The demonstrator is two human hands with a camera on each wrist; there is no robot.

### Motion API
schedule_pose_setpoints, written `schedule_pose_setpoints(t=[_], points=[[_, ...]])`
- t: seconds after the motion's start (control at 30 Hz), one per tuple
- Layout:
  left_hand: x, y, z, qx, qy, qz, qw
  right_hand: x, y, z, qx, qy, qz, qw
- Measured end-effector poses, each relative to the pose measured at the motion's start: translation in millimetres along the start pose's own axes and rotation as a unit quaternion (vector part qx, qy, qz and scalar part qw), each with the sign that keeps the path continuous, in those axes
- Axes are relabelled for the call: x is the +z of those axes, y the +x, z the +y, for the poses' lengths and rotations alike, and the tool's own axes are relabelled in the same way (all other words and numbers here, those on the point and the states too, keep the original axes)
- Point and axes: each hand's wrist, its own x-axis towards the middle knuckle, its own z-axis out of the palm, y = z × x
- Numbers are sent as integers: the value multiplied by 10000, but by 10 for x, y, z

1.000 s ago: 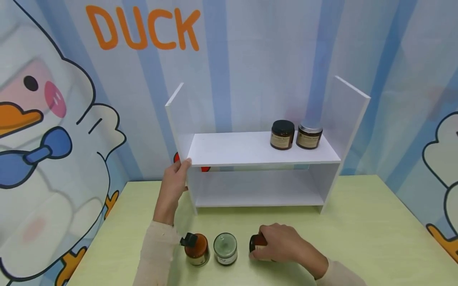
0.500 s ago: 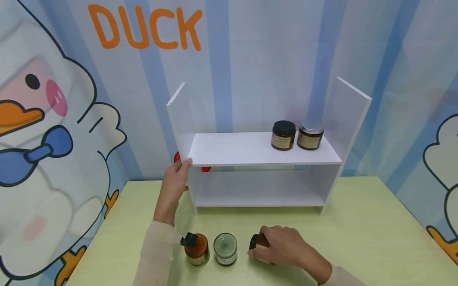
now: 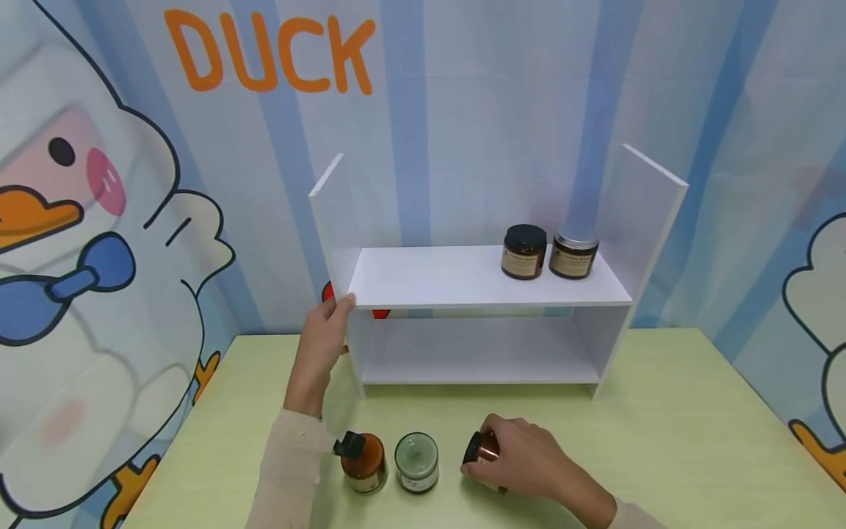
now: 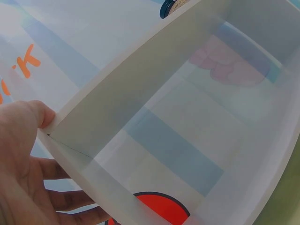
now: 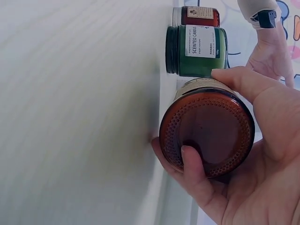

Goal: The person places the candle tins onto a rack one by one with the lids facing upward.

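Right wrist view: fingers point(image 5: 194, 161) and thumb wrap the amber jar point(image 5: 206, 131), its base facing the lens. Since a second ago it has tipped off the counter point(image 3: 661, 441), so it's being lifted. The jar sits lower centre in the head view, right of the green candle jar point(image 3: 416, 461). Left hand point(image 3: 324, 342) grips the shelf point(image 3: 463, 275) side panel.

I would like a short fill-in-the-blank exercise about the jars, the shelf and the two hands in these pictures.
1. The right hand grips an ____ jar.
2. The left hand holds the left side of the white ____.
3. On the upper board stand ____ jars.
4. The green jar stands on the ____.

Missing words: amber; shelf; two; table
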Motion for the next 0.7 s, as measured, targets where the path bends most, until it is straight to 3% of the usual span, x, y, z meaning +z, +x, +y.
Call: schedule_pose_setpoints(t=[0.53, 0.7], points=[[20, 3, 11, -14, -1, 17, 10000, -5, 41, 41, 8, 843, -365, 9958], [13, 5, 11, -37, 8, 25, 10000, -23, 64, 77, -46, 1340, -610, 9891]])
